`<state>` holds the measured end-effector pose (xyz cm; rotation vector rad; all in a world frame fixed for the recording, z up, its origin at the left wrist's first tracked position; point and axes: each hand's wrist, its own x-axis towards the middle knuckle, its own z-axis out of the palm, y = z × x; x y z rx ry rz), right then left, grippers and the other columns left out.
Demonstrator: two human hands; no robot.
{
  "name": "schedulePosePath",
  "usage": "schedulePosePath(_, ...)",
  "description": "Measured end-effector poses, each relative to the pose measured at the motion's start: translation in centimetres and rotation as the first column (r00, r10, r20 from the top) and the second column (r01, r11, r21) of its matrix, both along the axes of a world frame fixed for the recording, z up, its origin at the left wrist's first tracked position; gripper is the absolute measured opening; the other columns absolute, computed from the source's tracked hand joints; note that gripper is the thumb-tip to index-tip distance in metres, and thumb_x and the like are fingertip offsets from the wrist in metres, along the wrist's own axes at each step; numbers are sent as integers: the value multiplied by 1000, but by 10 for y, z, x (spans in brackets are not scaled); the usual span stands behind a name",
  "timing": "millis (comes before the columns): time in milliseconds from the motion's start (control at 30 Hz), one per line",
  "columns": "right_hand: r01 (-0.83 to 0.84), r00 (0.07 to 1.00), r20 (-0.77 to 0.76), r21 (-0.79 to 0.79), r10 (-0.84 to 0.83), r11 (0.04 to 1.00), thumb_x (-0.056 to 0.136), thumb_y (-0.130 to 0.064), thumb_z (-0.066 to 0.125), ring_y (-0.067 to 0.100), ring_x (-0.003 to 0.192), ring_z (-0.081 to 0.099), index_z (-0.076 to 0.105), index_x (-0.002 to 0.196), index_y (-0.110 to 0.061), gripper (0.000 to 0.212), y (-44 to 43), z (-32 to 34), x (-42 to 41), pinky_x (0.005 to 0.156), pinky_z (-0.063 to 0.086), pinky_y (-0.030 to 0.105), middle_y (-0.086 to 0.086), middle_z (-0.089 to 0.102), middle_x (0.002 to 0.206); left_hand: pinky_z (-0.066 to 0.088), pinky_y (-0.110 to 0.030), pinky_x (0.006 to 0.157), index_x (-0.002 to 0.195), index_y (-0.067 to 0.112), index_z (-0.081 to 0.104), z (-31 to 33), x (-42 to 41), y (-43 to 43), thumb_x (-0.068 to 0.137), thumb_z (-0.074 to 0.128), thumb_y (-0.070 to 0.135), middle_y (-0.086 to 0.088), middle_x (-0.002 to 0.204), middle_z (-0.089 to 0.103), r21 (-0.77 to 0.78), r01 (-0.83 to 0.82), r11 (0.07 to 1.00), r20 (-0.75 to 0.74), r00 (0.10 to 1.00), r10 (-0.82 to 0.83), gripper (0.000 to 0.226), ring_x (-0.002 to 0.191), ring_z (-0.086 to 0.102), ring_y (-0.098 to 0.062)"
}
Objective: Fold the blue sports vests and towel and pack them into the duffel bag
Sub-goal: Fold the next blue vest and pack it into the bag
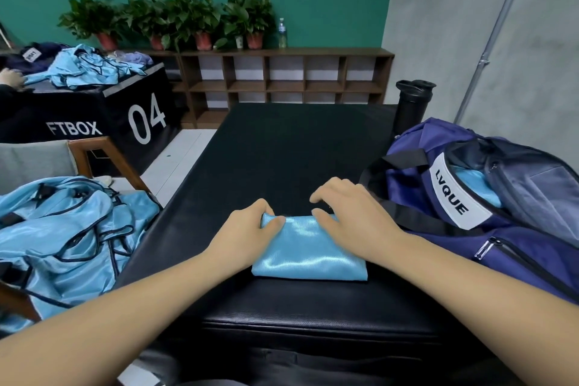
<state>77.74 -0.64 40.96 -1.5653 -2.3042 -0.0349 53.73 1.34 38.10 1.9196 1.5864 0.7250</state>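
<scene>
A folded light-blue vest point(308, 255) lies as a small rectangle on the black padded table point(282, 150) near its front edge. My left hand point(250, 230) grips the vest's far left corner, fingers curled round the edge. On the far right corner my right hand point(351, 213) rests, thumb on the cloth and fingers arched down onto the table behind it. The navy duffel bag point(488, 213) stands open at the right, with light-blue fabric point(476, 185) showing inside.
A heap of unfolded blue vests point(65, 235) lies on a chair at the left. More vests point(91, 67) sit on a black box marked 04, where another person's hand point(11, 78) shows. A black bottle point(412, 106) stands behind the bag. Shelves and plants line the back wall.
</scene>
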Motion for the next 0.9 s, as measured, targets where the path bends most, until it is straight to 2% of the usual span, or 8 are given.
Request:
schedulePosePath(100, -53, 991, -131, -247, 21, 967, 100, -61, 55, 8, 111, 59, 63, 127, -32, 40, 10, 10, -7, 99, 50, 35, -16, 62, 115, 43, -32, 59, 89, 26, 54, -3, 1, 2, 99, 61, 53, 5, 67, 61, -1, -2, 1000, -6, 1000, 2, 30, 56, 48, -10)
schedulePosePath(200, -31, 998, -62, -491, 0, 871, 91, -72, 62, 5, 106, 63, 65, 123, -35, 49, 21, 16, -9, 96, 55, 35, -17, 67, 114, 41, -32, 57, 89, 25, 51, -3, 0, 3, 98, 61, 55, 4, 67, 60, 4, -8, 1000, -31, 999, 8, 33, 55, 47, -12)
schedulePosePath(267, -6, 999, 35, -558, 31, 830, 86, -74, 68, 5, 102, 64, 67, 116, -36, 48, 25, 23, -12, 93, 56, 35, -17, 67, 111, 41, -31, 55, 90, 24, 51, -2, -1, 4, 98, 61, 57, 4, 66, 59, 4, -11, 1000, -53, 999, 11, 35, 54, 46, -12)
schedulePosePath(400, 2, 999, 27, -677, 22, 736, 75, -70, 81, 15, 98, 73, 70, 107, -27, 55, 32, 35, -22, 88, 60, 39, -9, 73, 106, 41, -29, 55, 92, 22, 52, 1, -6, 7, 97, 63, 62, 5, 67, 59, -13, -16, 1000, -86, 996, 15, 42, 54, 46, -11)
schedulePosePath(567, -22, 1000, -8, -788, 26, 615, 76, -55, 91, 20, 92, 79, 73, 108, -20, 50, 34, 38, -30, 88, 65, 41, -3, 80, 103, 44, -34, 59, 92, 22, 53, 3, -15, 11, 91, 64, 70, 6, 67, 62, -43, -4, 999, -64, 998, 2, 50, 55, 48, -11)
schedulePosePath(700, -69, 997, -72, -849, 14, 524, 80, -46, 90, 21, 95, 80, 76, 110, -25, 39, 32, 39, -31, 96, 63, 49, -3, 82, 105, 60, -47, 67, 91, 22, 54, 4, -20, 13, 88, 58, 81, 5, 67, 65, -89, 8, 996, -7, 1000, -8, 59, 58, 56, -13)
schedulePosePath(800, -108, 992, -128, -843, -2, 527, 82, -41, 90, 21, 95, 80, 73, 108, -27, 34, 27, 41, -28, 93, 64, 48, -4, 81, 105, 58, -41, 65, 95, 16, 54, 10, -21, 12, 93, 52, 80, -1, 71, 70, -132, 3, 991, 31, 1000, 1, 64, 56, 60, -15)
schedulePosePath(900, -95, 995, -100, -791, 26, 604, 80, -44, 90, 17, 84, 77, 68, 93, -25, 32, 23, 49, -24, 76, 63, 37, -9, 77, 91, 49, -32, 62, 94, 16, 54, 15, -20, 10, 96, 46, 81, 0, 70, 70, -168, -4, 986, 73, 997, 16, 65, 54, 58, -13)
